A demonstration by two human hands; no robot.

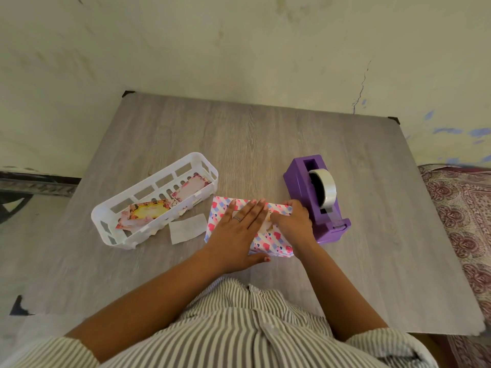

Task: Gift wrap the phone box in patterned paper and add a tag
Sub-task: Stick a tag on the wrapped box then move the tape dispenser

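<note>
The phone box [268, 244], wrapped in white paper with pink and blue hearts and stripes, lies flat on the grey wooden table [239, 134]. My left hand [240, 231] lies flat on top of it, fingers straight, thumb along the near edge. My right hand [292, 220] rests on the box's right part with fingers curled down onto a small pale tag or paper piece [265, 225], mostly hidden between the hands. Whether the fingers pinch it I cannot make out.
A purple tape dispenser [317, 200] with a clear roll stands just right of the box. A white slotted basket [154, 200] holding floral gift tags [148, 211] sits at the left. A loose white paper scrap [188, 228] lies between basket and box. A patterned cloth [465, 221] is right of the table.
</note>
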